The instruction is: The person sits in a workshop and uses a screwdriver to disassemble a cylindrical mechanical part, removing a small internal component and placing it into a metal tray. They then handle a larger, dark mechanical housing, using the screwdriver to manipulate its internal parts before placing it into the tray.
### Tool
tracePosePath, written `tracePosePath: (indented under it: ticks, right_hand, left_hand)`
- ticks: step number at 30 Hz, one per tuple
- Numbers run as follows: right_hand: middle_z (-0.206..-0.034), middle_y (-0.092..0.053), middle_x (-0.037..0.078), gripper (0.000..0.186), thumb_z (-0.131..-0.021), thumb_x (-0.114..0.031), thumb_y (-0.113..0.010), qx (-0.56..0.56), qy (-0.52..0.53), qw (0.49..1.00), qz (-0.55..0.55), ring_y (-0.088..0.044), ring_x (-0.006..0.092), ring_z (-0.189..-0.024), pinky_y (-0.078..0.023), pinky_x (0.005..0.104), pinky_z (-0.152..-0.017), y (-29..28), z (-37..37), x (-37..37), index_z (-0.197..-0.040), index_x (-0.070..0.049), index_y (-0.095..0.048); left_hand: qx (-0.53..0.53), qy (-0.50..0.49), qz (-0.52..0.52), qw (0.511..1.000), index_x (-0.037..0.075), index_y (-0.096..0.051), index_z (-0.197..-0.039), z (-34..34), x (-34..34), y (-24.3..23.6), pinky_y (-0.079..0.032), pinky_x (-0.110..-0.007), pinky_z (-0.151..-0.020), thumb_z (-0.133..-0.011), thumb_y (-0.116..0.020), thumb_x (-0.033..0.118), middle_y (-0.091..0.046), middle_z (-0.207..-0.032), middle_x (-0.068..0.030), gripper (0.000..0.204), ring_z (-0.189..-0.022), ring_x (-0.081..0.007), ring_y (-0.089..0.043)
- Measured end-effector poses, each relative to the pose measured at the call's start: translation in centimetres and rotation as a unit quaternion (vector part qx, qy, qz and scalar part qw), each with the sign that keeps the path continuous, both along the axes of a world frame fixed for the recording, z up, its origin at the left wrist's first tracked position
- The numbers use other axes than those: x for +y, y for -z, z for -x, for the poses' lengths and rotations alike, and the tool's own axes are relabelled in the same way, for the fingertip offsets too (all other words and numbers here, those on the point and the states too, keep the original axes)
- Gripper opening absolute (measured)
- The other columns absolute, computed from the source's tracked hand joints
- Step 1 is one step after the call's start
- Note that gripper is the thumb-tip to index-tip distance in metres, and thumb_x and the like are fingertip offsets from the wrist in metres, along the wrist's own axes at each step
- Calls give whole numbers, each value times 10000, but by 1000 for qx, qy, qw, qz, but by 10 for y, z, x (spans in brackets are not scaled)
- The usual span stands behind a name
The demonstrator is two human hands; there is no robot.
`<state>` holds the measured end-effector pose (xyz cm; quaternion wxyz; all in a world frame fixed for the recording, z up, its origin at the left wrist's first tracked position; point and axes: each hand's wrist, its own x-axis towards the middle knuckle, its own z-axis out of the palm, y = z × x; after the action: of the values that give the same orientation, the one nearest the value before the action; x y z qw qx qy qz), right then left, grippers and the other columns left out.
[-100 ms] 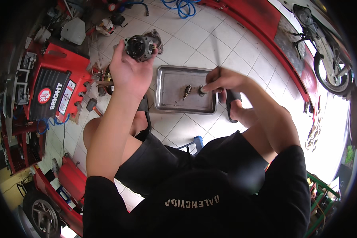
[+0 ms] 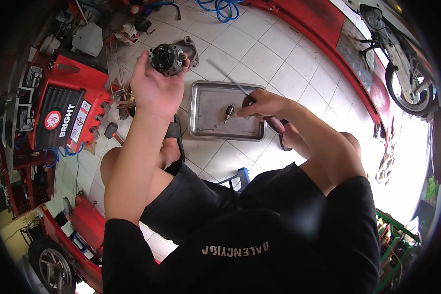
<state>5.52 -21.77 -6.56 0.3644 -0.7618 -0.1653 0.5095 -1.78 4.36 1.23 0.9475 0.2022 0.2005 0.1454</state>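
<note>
My left hand [image 2: 157, 88] is raised with its fingers around a carburetor-like metal part [image 2: 167, 60], which has a round black face and a flanged end. Over the right side of a metal tray [image 2: 196, 131], my right hand [image 2: 268, 104] is closed on a screwdriver [image 2: 275, 124]. Its dark reddish handle lies under the palm, and the long shaft points away to the far left. The right fingertips reach low over the tray; whatever is beneath them is hard to make out. Just left of them lies a small cylindrical part [image 2: 229, 112] with a brass-coloured end.
A black-headed hammer [image 2: 111, 130] lies left of the tray, near a red machine [image 2: 71, 105]. Between my legs is a blue-framed object [image 2: 241, 177]. A blue hose [image 2: 224, 12] curls on the far tiles; a motorcycle [image 2: 402, 63] stands at the right by a red rail.
The screwdriver's shaft has swung from pointing straight away to pointing far left. My right hand has turned, and a small round piece that showed by its fingertips is now hidden.
</note>
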Motion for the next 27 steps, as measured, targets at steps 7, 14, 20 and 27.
tracePosePath:
  ticks: [7,14,20,27]
  right_hand:
    - [-768,-594,53,314,-896,-200,-728,-82,144,966,-197,-541,134,-582,-465,313,-521,-90,-18,-23,-1080,37,-636]
    - [-790,-596,69,317,-899,-186,-728,136,154,979,4,-526,148,-548,-457,316,-507,37,5,-27,-1094,44,-631]
    - [-824,-618,91,432,-916,-200,-721,46,129,980,-145,-609,158,-614,-495,283,-501,-25,5,-23,-1247,39,-578]
    - [-753,-625,60,400,-916,-278,-728,22,53,997,56,-589,132,-558,-450,304,-457,54,47,4,-1161,18,-619]
  left_hand:
    - [-8,23,5,1000,-111,-459,-1186,10,-4,-10,-416,-483,-1067,-982,-578,313,-546,-1169,-237,485,-1119,-366,-521]
    - [-15,4,20,1000,-15,-469,-1262,-5,15,2,-448,-499,-1013,-981,-566,308,-558,-1227,-188,439,-1129,-337,-536]
    - [-48,-48,4,998,-46,-497,-1225,-8,38,-24,-433,-511,-1029,-981,-533,268,-570,-1197,-192,400,-1121,-327,-519]
    - [-39,-113,-7,993,33,-570,-1107,-15,64,-17,-484,-505,-987,-967,-552,287,-651,-1062,-127,291,-1006,-288,-623]
